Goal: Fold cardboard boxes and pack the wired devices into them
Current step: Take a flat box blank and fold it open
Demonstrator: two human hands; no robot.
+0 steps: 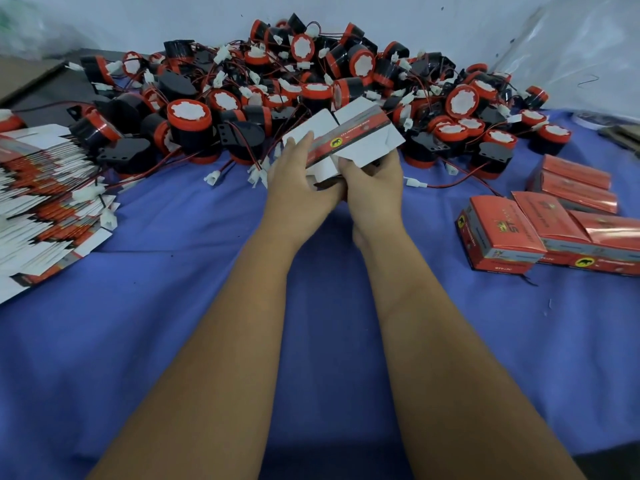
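Flat cartons [41, 202] fan out left. My left hand [298, 178] and right hand [372, 181] grip a half-formed box [346, 133] just before the device pile [277, 98]; its loose white flaps could crease. Packed boxes [540, 226] sit right.

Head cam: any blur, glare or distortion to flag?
Head view: wide-angle bowing at the edges; the flat box stack at left smears; glossy sheen on the finished boxes at right; the box in both hands stays fairly sharp; even light, weak shadows.
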